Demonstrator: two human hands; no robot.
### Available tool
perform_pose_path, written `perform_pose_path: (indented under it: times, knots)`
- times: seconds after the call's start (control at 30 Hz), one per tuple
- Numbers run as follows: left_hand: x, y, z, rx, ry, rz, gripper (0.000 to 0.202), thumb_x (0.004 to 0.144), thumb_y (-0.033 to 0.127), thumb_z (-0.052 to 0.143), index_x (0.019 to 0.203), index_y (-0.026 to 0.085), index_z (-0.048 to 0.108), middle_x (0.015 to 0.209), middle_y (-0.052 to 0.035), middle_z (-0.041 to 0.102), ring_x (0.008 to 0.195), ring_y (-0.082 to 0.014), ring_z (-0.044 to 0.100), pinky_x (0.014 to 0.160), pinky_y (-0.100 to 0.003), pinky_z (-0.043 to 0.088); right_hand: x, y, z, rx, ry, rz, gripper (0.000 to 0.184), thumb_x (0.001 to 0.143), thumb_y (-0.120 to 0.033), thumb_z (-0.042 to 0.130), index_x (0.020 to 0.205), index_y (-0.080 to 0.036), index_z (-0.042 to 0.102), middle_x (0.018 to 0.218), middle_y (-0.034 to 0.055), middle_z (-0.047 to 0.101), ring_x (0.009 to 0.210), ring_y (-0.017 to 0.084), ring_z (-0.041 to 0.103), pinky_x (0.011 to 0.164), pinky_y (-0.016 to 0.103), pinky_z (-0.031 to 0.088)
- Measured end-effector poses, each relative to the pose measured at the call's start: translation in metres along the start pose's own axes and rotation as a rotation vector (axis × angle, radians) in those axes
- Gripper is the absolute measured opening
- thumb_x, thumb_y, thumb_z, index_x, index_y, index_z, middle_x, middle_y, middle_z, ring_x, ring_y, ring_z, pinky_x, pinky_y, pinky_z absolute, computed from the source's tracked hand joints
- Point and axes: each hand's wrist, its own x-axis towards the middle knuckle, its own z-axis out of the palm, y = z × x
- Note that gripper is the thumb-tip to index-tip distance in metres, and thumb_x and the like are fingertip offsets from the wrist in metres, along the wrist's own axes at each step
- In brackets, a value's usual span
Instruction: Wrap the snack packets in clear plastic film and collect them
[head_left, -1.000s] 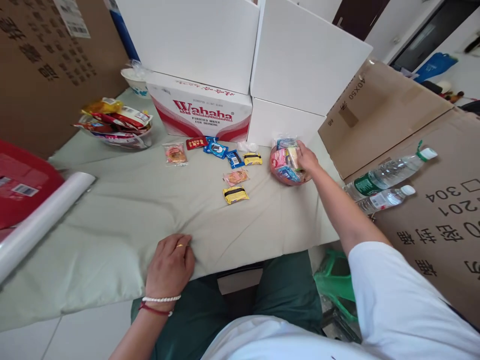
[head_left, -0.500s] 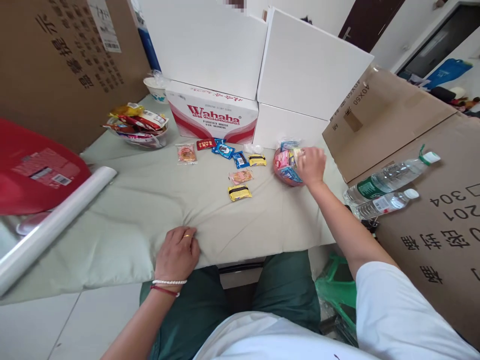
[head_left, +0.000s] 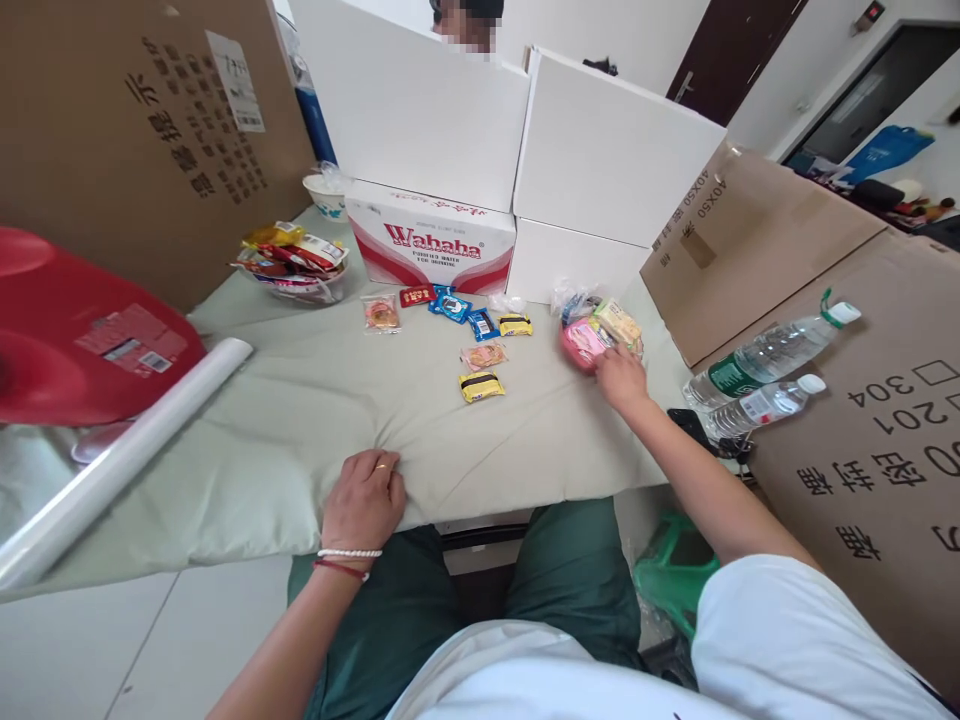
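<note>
A small pinkish bowl [head_left: 576,358] stands at the right of the cloth-covered table, heaped with snack packets. Among them are a pink packet [head_left: 586,338] and a pale yellow packet [head_left: 619,322]. My right hand [head_left: 622,380] is at the bowl's front right side, fingers bent in against the packets; its fingertips are partly hidden. On the table's front edge rests my left hand [head_left: 366,498], its fingers curled and nothing visible in it. Between the hands lie loose snacks: a yellow packet [head_left: 481,387], a pink packet [head_left: 484,356], another yellow packet [head_left: 515,325] and a blue packet [head_left: 482,323].
A second bowl [head_left: 300,288] full of packets stands at the left, near a white cup [head_left: 327,204]. The Wahaha carton [head_left: 431,245] closes off the back. A red container [head_left: 90,330] and a white roll [head_left: 127,465] lie left; two water bottles [head_left: 772,350] lie right.
My right hand has come down and toward me, from above the bowl's right side to its front. The packets in the bowl lie differently. My left hand stays on the table edge.
</note>
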Motion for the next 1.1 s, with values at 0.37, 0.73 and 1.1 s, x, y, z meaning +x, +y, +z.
perform_pose_path:
  times: [0.37,0.73,1.1]
  knots:
    - [-0.001,-0.004,0.002,0.028,0.060,0.075,0.023,0.090,0.017,0.051,0.103,0.017,0.070,0.101,-0.0134,0.071,0.099,-0.0308,0.063,0.090,-0.043,0.054,-0.025,0.134,0.016,0.016,0.089,0.174,0.037,0.086,-0.007,0.046,0.100,-0.018,0.078,0.120,0.0129,0.074,0.133,0.029,0.044,0.115,0.045,0.025]
    - [-0.001,-0.006,0.002,0.068,0.128,0.145,0.021,0.090,0.014,0.053,0.101,0.015,0.071,0.099,-0.0137,0.072,0.095,-0.0289,0.064,0.089,-0.041,0.054,-0.027,0.035,0.033,0.085,0.030,0.361,0.044,0.107,-0.048,0.044,0.120,-0.015,0.070,0.120,0.0192,0.071,0.109,0.030,0.063,0.085,0.035,0.045]
    - [0.002,-0.003,-0.003,0.078,0.153,0.186,0.020,0.088,0.012,0.056,0.102,0.016,0.070,0.098,-0.0123,0.072,0.093,-0.0281,0.065,0.087,-0.040,0.054,0.020,0.119,0.068,0.082,0.078,0.471,0.040,0.104,-0.034,0.048,0.120,-0.003,0.069,0.120,0.0268,0.070,0.111,0.033,0.062,0.096,0.039,0.043]
